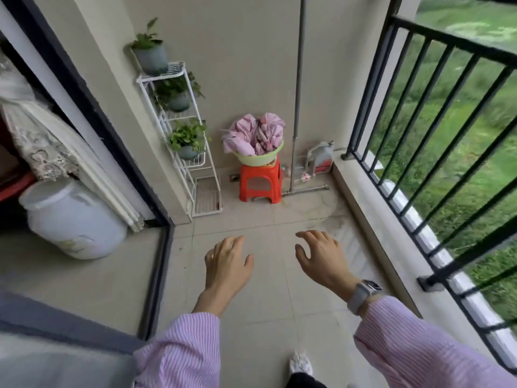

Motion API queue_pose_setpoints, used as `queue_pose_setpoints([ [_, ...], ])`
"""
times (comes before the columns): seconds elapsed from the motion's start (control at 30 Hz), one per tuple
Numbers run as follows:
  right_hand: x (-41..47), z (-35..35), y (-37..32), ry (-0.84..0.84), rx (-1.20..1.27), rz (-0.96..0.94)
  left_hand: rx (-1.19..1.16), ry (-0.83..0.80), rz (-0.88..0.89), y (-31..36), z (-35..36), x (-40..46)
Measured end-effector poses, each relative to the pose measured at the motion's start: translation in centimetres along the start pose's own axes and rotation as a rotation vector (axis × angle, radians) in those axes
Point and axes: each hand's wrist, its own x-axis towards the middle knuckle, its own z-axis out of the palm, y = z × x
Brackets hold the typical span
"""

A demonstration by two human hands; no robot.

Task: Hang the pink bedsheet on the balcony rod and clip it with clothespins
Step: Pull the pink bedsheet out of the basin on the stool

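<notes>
Left hand (228,261) and right hand (321,256) hover empty, fingers spread, well short of the pink bedsheet (254,134).

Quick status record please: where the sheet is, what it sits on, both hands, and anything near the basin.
sheet: pink bedsheet bunched in green basin, not yet hung
basin support: red stool against the far wall
left hand: open, empty, held out over the floor
right hand: open, empty, watch on wrist
left of stool: white plant rack with three pots
right of stool: grey pole, upright, and a jug
right side: black railing
clothespins: none seen
</notes>
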Motion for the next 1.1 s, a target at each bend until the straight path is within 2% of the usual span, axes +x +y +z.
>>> queue_pose_setpoints([
  [0.17, 12.8, -1.5, 0.5, -0.024, -0.006, -0.038, 0.009, 0.060, -0.059, -0.3, -1.3, 11.1],
  [0.33, 26.0, 1.0, -0.1, -0.071, 0.008, -0.105, 0.001, 0.052, -0.142, -3.9, -0.4, 22.6],
  [0.5, 39.2, 4.4, 0.1, -0.083, -0.028, -0.094, -0.036, 0.056, -0.129, -7.0, 1.5, 36.1],
  [0.73, 57.5, 4.0, -0.1, -0.061, -0.025, -0.008, -0.076, 0.064, -0.035, -9.3, 0.4, 57.5],
  [0.9, 66.8, 5.6, 2.8, -0.087, -0.008, 0.098, -0.167, -0.027, 0.049, -7.9, 3.1, 68.9],
  [1.1, 79.3, 10.1, 6.6, -0.216, -0.042, 0.121, -0.174, -0.118, -0.025, -10.2, 9.0, 79.3],
])
